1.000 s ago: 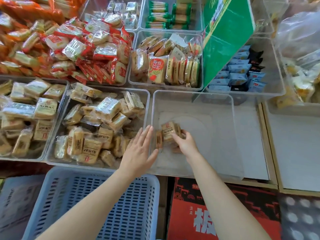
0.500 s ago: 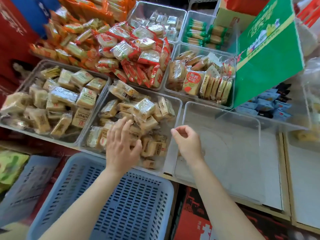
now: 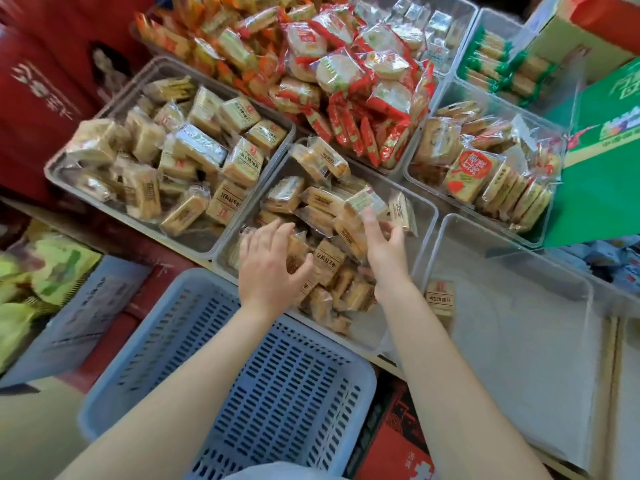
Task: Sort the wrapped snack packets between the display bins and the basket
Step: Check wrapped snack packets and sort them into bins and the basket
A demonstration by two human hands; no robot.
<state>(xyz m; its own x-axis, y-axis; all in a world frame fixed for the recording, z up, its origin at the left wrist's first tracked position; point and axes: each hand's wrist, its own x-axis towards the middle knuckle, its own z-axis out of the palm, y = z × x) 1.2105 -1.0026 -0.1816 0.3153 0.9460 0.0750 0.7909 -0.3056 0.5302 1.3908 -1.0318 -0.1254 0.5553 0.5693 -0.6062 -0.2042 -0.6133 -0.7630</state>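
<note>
Both hands are down in the middle clear bin [image 3: 424, 216], which is heaped with tan wrapped snack packets [image 3: 322, 202]. My left hand [image 3: 273, 265] curls its fingers and thumb round packets at the bin's near left. My right hand [image 3: 384, 247] reaches in beside it, thumb up and fingers curled into packets at the pile's right side. The blue slotted basket [image 3: 277, 393] stands below the bins under my forearms, with nothing in it. A single tan packet [image 3: 440, 296] lies in the nearly bare clear bin [image 3: 519, 323] on the right.
Another clear bin [image 3: 86, 140] of tan packets sits at the left. Red-wrapped round crackers [image 3: 346, 74] pile up behind. A bin of orange-labelled biscuits [image 3: 485, 168] and a green box [image 3: 606, 174] stand at the right. Red cartons [image 3: 41, 98] line the left.
My right hand let go of the packets in the right bin and crossed into the middle bin. My left hand went deeper into that pile. The view swung left.
</note>
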